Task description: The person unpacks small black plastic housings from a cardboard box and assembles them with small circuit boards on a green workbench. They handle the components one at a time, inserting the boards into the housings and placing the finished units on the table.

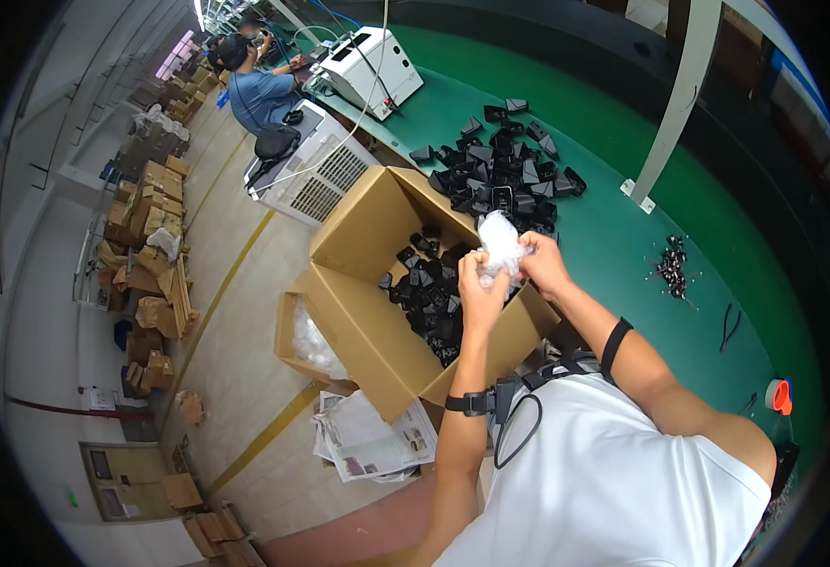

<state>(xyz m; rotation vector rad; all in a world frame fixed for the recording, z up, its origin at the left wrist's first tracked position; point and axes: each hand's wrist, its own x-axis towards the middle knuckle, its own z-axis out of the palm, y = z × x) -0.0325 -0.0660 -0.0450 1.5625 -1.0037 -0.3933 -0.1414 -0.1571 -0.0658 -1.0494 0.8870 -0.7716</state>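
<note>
White cloth of the person's shirt [613,482] filled the lower right, with a black strap on each forearm. Both hands were raised together over an open cardboard box [377,331]: the left hand [481,288] and the right hand [544,265] each pinched a crumpled clear plastic bag [502,244] between them, fingers closed on its edges. Small black plastic parts [429,293] lay heaped inside the box, just below the bag. More of the same black parts [504,175] were piled on the green worktop [623,236] just beyond the box. A white machine [372,66] stood farther along the worktop, near a seated person in a blue shirt [259,94]. Printed paper sheets [372,439] lay on the floor beside the box, and stacked cardboard [155,246] lined the aisle at left.
</note>
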